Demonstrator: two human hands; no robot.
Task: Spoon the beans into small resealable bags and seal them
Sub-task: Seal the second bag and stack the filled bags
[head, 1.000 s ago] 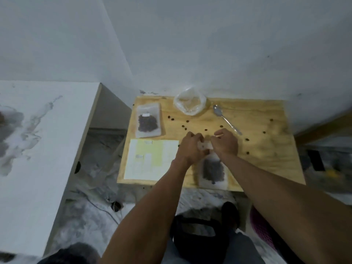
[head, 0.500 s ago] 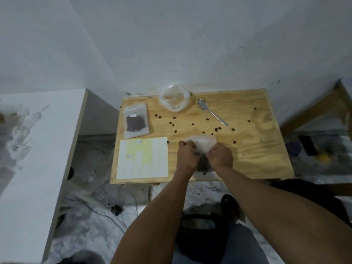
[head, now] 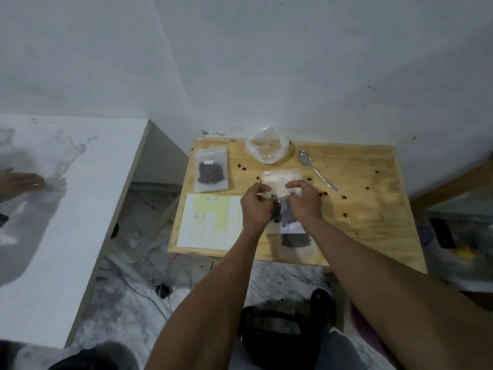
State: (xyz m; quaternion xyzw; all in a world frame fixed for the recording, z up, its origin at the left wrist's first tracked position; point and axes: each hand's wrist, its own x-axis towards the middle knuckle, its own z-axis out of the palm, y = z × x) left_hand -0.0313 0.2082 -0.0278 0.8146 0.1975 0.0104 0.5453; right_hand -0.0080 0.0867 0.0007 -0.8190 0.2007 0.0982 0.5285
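Over the middle of the small wooden table [head: 373, 209], my left hand [head: 256, 204] and my right hand [head: 302, 200] both pinch a small clear bag [head: 281, 180] with dark beans in its lower part. The bag's top sticks out beyond my fingers. Under my right wrist lies another filled bag [head: 296, 240] near the front edge. A third filled bag [head: 211, 172] lies flat at the back left. A metal spoon [head: 316, 169] rests at the back right. Loose beans [head: 344, 197] are scattered over the wood.
A crumpled clear plastic bag [head: 268, 144] sits at the table's back edge against the wall. A yellow and white label sheet [head: 210, 222] lies front left. A white counter [head: 53, 209] stands to the left, with another person's hand [head: 18, 182] on it.
My hands have lifted the bag off the table and hold it farther back; its top now shows beyond my fingers. The head camera has tilted, shifting the table in view.
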